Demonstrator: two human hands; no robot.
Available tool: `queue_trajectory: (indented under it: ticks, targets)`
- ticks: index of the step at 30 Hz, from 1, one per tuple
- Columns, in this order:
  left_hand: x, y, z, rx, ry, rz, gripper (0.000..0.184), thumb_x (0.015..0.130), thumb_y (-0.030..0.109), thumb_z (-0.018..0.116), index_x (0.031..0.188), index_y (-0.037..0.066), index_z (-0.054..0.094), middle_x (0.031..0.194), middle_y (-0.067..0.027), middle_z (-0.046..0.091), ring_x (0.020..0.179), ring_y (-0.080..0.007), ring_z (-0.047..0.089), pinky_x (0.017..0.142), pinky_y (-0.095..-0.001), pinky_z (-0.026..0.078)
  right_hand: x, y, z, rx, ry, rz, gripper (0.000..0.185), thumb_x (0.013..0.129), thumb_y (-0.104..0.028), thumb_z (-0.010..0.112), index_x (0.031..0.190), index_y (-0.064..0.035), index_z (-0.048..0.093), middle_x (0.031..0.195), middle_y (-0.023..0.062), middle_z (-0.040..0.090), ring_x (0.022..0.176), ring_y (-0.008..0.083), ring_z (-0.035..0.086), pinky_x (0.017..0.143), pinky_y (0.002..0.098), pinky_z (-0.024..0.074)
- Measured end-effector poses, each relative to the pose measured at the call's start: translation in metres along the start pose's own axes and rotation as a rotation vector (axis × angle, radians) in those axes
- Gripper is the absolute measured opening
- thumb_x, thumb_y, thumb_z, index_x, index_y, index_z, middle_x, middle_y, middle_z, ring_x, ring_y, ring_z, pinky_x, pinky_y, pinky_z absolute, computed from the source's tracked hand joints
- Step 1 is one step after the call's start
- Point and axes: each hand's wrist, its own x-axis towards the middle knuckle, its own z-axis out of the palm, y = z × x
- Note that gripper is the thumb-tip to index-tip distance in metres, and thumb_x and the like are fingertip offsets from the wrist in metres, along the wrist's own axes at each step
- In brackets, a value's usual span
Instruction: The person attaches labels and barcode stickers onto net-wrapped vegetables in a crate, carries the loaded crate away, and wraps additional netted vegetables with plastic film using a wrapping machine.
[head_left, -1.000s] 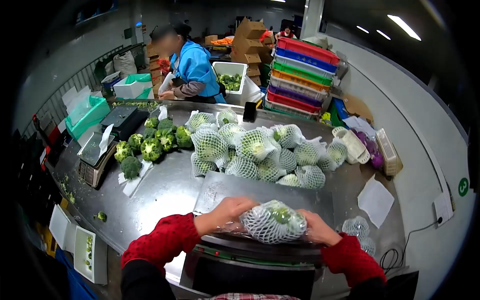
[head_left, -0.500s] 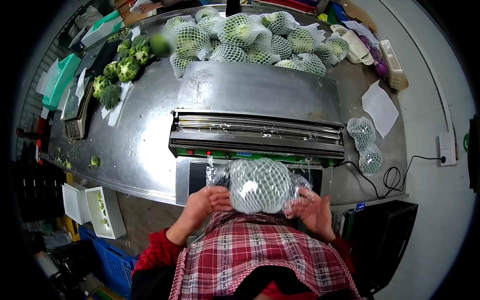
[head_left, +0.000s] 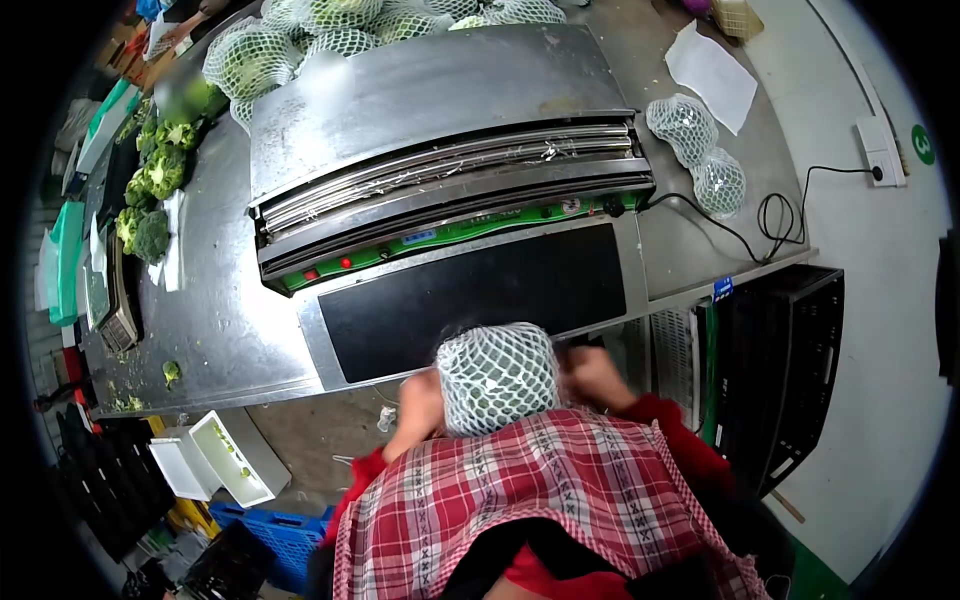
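Close beside a red-and-white plaid apron (head_left: 500, 468), a rounded bundle wrapped in white foam netting (head_left: 498, 380).
Bare left hand (head_left: 420, 403) and bare right hand (head_left: 594, 378) flank it; whether the blurred, half-hidden fingers grip it cannot be told.

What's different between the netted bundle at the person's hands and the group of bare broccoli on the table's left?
The netted bundle is wrapped in white mesh; the bare broccoli is unwrapped, its florets plain to see.
The netted bundle is a single piece between the left hand and right hand, off the table; the bare broccoli is several heads on it.
Both show some green, the bundle's through its mesh.
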Motion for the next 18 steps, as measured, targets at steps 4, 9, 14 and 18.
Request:
queue_trajectory:
  ticks: [4,9,14,18]
  targets:
    - [0.051,-0.007,0.049,-0.186,-0.004,0.418,0.023,0.082,0.018,0.067,0.097,0.001,0.066,0.097,-0.0189,0.067,0.083,-0.0327,0.065,0.067,-0.0371,0.050,0.038,-0.024,0.061,-0.156,-0.215,-0.189,0.019,0.093,-0.021,0.059,0.099,-0.0032,0.061,0.088,0.0070,0.063,0.080,0.0173,0.060,0.072,0.0331,0.0479]
    - [0.010,0.112,0.006,0.099,0.297,0.859,0.028,0.074,0.019,0.074,0.096,0.004,0.066,0.106,-0.0166,0.065,0.088,-0.0298,0.065,0.066,-0.0361,0.050,0.010,-0.094,0.043,-0.555,-0.400,-0.594,0.027,0.092,-0.022,0.061,0.112,-0.0030,0.059,0.100,0.0075,0.061,0.099,0.0197,0.059,0.088,0.0344,0.0464]
    - [-0.015,0.243,-0.069,0.035,-0.331,1.572,0.062,0.070,0.030,0.080,0.121,0.002,0.060,0.120,-0.0217,0.060,0.103,-0.0382,0.061,0.086,-0.0415,0.047,-0.020,-0.123,0.021,-0.044,-0.412,-0.623,0.032,0.092,-0.023,0.061,0.117,-0.0029,0.057,0.106,0.0084,0.060,0.101,0.0209,0.057,0.091,0.0346,0.0441]
    - [-0.062,0.241,-0.065,0.115,-0.618,1.167,0.101,0.065,0.040,0.086,0.143,-0.002,0.035,0.139,-0.0251,0.045,0.127,-0.0411,0.046,0.103,-0.0452,0.038,-0.027,-0.127,-0.006,0.173,-0.368,-0.720,0.036,0.093,-0.023,0.060,0.122,-0.0028,0.055,0.111,0.0092,0.059,0.103,0.0219,0.057,0.094,0.0348,0.0423]
